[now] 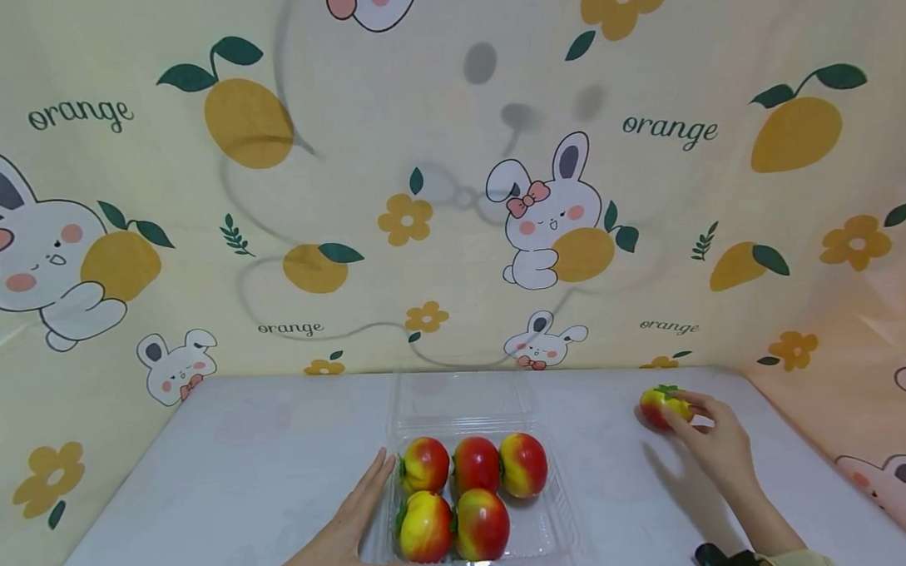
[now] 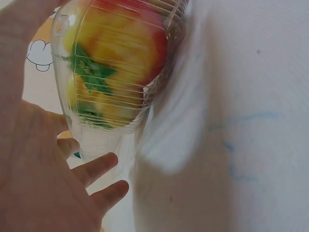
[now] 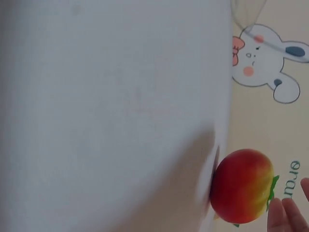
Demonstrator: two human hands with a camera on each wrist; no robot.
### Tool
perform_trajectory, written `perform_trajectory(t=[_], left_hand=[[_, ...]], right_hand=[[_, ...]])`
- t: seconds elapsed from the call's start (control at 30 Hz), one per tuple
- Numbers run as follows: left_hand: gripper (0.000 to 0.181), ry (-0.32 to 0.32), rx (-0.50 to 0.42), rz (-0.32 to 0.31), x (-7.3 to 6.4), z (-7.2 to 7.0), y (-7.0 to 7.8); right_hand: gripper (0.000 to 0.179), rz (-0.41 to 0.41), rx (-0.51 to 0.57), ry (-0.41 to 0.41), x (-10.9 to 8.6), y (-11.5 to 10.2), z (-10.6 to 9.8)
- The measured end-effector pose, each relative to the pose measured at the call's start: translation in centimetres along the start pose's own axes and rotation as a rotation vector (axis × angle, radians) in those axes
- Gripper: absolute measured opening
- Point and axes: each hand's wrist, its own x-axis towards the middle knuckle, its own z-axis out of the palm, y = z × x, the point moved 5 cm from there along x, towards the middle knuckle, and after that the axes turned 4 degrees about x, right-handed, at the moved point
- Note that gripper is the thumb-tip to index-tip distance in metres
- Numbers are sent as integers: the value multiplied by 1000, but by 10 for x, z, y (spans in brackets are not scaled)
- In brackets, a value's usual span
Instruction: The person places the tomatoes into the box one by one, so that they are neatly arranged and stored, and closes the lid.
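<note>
A clear plastic clamshell box [image 1: 529, 530] stands with its lid [image 1: 460, 399] laid back, holding several red-and-yellow fruits [image 1: 482, 523] with green leafy tops. Along the box's left side lies my left hand [image 1: 342, 528], fingers extended and thumb at the front corner. The left wrist view shows those fingers [image 2: 99, 169] spread beside the box wall [image 2: 116, 96]. Far to the right, my right hand [image 1: 716, 440] reaches over a single fruit [image 1: 655, 409] on the table. In the right wrist view its fingertips [image 3: 277, 208] are right at the green top of that fruit [image 3: 241, 186].
A white table [image 1: 243, 490] lies under everything. Behind it hangs a cream cloth [image 1: 432, 109] printed with rabbits and oranges, which also runs down both sides. A dark wrist strap [image 1: 725, 557] shows at the right sleeve [image 1: 800, 561].
</note>
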Motion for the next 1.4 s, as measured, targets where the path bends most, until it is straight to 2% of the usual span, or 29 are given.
perform_trajectory(t=[0.27,0.53,0.73,1.0,1.2,1.4], left_hand=[[112,-3,-17,16,1,0,1],[111,-4,-14,21,-1,0,2],[110,-4,-1,32,-1,0,1],[111,-9,-2,15,1,1,1],[111,-10,-4,35,2,1,0],[110,-5,2,44,1,0,-1]], right_hand=[[60,155,10,-5,11,12,0],[88,289,-35,-180,24,21,11],[96,331,6,-248,30,23,17],[96,415,101,-220,32,27,21],[94,443,114,-178,32,31,23],[95,436,127,-170,30,31,25]])
